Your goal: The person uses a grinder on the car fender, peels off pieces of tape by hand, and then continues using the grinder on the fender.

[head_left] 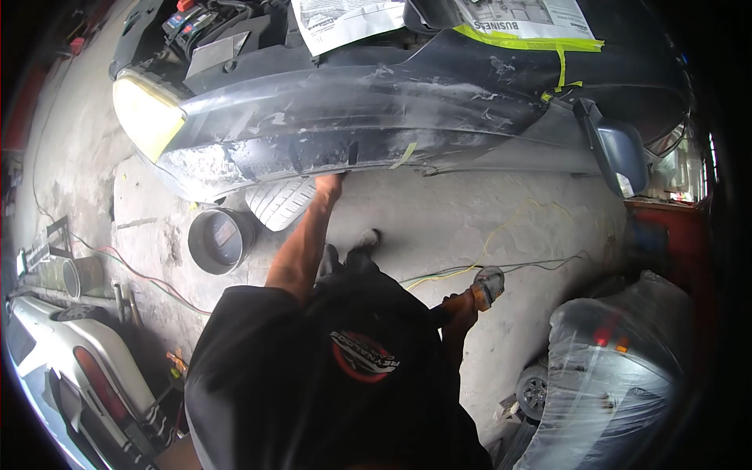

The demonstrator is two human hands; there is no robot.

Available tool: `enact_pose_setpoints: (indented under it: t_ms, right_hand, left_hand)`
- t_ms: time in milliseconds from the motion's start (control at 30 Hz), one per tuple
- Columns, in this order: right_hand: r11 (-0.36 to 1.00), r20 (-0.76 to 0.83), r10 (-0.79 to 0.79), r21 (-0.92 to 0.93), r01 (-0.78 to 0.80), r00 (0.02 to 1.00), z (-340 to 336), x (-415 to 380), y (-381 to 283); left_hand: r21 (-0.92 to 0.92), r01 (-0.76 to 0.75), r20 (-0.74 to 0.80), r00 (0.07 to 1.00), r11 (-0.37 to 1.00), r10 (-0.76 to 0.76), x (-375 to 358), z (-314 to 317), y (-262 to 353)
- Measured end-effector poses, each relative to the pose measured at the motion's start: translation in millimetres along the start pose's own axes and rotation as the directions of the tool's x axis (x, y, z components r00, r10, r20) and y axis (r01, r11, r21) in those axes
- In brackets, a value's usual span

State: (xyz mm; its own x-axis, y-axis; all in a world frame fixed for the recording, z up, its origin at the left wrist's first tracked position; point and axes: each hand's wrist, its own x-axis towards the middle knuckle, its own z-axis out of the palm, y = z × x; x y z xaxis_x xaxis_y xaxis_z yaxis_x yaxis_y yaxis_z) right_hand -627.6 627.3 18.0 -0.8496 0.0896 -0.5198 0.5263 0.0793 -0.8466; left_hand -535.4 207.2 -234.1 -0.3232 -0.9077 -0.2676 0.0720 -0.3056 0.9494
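My left arm stretches forward to the dark car fender, whose paint is scuffed and dusted with pale patches. My left hand is at the fender's lower edge, above the tire. Its fingers are hidden by that edge. Out to the right, away from the car, my right hand is closed around an orange angle grinder with a round grey disc at its front. Yellow-green tape sticks to the fender, and the headlight is covered in pale masking.
A dark bucket stands left of the tire. Yellow and dark cords trail over the concrete floor near the grinder. The side mirror juts out at right. A plastic-wrapped car sits lower right, a white car lower left.
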Motion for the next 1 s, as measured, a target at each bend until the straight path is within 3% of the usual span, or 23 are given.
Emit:
enact_pose_setpoints:
  t_ms: [100, 200, 267, 300, 333, 367, 433, 467, 500, 600, 700, 733, 767, 833, 867, 967, 1000]
  right_hand:
    - [0.999, 0.028, -0.034, 0.01, 0.034, 0.999, -9.2, -2.1, 4.1]
    - [0.999, 0.005, -0.025, -0.025, 0.025, 1.0, -32.0, 11.3, 17.9]
    - [0.997, -0.103, 0.074, 0.02, -0.072, 0.992, -38.0, 27.1, 31.8]
    - [0.996, -0.109, 0.091, 0.025, -0.089, 0.99, -35.4, 26.7, 31.0]
    - [0.996, -0.089, 0.087, 0.014, -0.086, 0.992, -32.4, 25.1, 30.8]
    - [0.996, -0.072, 0.088, 0.007, -0.088, 0.993, -25.5, 21.2, 28.0]
    - [0.997, -0.033, 0.082, -0.001, -0.082, 0.996, -12.9, 13.1, 22.0]
    - [0.997, -0.01, 0.078, -0.007, -0.078, 0.997, -5.9, 9.2, 20.3]
    - [0.997, 0.015, 0.074, -0.012, -0.074, 0.997, 2.2, 5.2, 20.1]
    - [0.998, 0.099, 0.054, -0.043, -0.05, 0.994, 23.8, -13.2, 16.3]
    - [0.996, 0.191, 0.016, -0.089, 0.002, 0.982, 45.5, -35.6, 12.8]
    - [0.994, 0.193, 0.013, -0.109, 0.008, 0.981, 51.5, -41.6, 11.8]
    - [0.991, 0.195, 0.013, -0.132, 0.013, 0.981, 56.1, -47.4, 10.9]
    - [0.988, 0.194, 0.014, -0.152, 0.016, 0.981, 62.2, -57.0, 14.0]
    - [0.988, 0.19, 0.015, -0.151, 0.015, 0.982, 63.7, -60.5, 15.7]
    - [0.992, 0.186, 0.029, -0.129, -0.005, 0.982, 64.3, -64.8, 20.0]
    - [0.993, 0.186, 0.035, -0.12, -0.012, 0.982, 63.5, -64.6, 20.6]
  left_hand:
    - [-0.256, 0.041, -0.047, 0.997, 0.966, -0.055, 23.3, -29.8, -17.2]
    - [-0.57, 0.169, -0.082, 0.962, 0.804, -0.26, 8.3, -75.5, -15.9]
    - [-0.712, 0.117, -0.169, 0.928, 0.693, -0.331, -7.0, -110.6, -21.2]
    - [-0.734, 0.085, -0.228, 0.904, 0.674, -0.361, -21.3, -129.2, -17.6]
    - [-0.739, 0.05, -0.299, 0.869, 0.672, -0.393, -48.7, -135.0, 27.9]
    - [-0.698, 0.097, -0.391, 0.778, 0.709, -0.492, -60.6, -150.3, 44.3]
    - [-0.703, 0.053, -0.429, 0.764, 0.709, -0.482, -70.0, -200.5, 20.9]
    - [-0.669, 0.077, -0.426, 0.776, 0.739, -0.466, -72.4, -229.5, 3.4]
    - [-0.643, 0.093, -0.5, 0.701, 0.761, -0.508, -69.6, -247.0, 1.0]
    - [-0.439, 0.37, -0.476, 0.677, 0.819, -0.562, -71.8, -296.3, 7.0]
    - [-0.285, 0.326, -0.564, 0.703, 0.901, -0.433, -75.2, -314.2, 23.3]
    - [-0.29, 0.359, -0.606, 0.649, 0.887, -0.46, -83.7, -304.6, 44.0]
    - [-0.042, 0.441, -0.652, 0.668, 0.896, -0.359, -83.1, -309.2, 35.5]
    - [0.438, 0.541, -0.666, 0.732, 0.718, -0.145, -89.5, -317.5, 31.2]
    - [0.482, 0.462, -0.661, 0.749, 0.744, -0.037, -100.1, -314.7, 24.4]
    - [0.671, 0.438, -0.503, 0.862, 0.598, -0.066, -103.3, -345.1, -36.9]
    - [0.649, 0.488, -0.504, 0.85, 0.583, -0.151, -111.5, -343.4, -32.8]
